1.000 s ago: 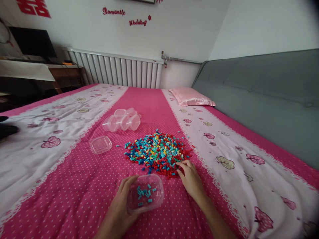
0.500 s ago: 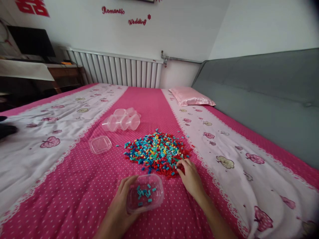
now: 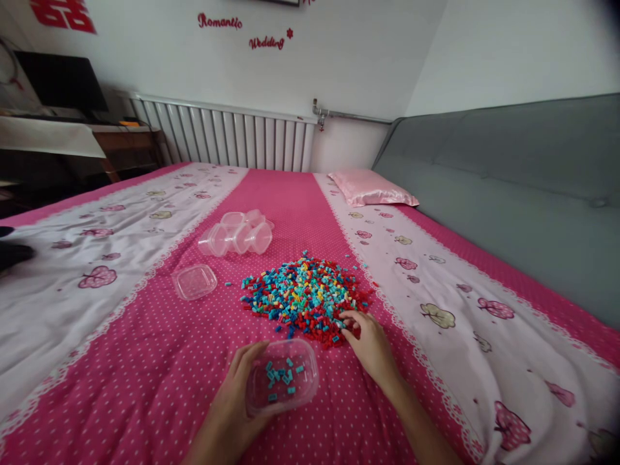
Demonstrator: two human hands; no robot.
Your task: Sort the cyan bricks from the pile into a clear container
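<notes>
My left hand (image 3: 237,394) grips a clear plastic container (image 3: 310,387) by its left side, with the thumb below and the fingers over the rim. Inside lie several small teal toy bricks (image 3: 278,374). My right hand (image 3: 371,345) is at the near right edge of a heap of toy bricks (image 3: 305,294) in red, blue, teal, yellow and cream. Its thumb and index finger are slightly apart among the red and teal bricks, with no brick visibly held.
A clear lid (image 3: 195,282) lies flat left of the heap. Stacked clear containers (image 3: 237,234) rest behind it. The bed has a pink and white patterned cover (image 3: 159,361). A pink pillow (image 3: 371,187) lies by the grey headboard (image 3: 508,161); a radiator (image 3: 223,132) stands beyond.
My right thumb and index finger have shifted slightly and spread a little at the heap's edge. My left hand and the container have stayed in place.
</notes>
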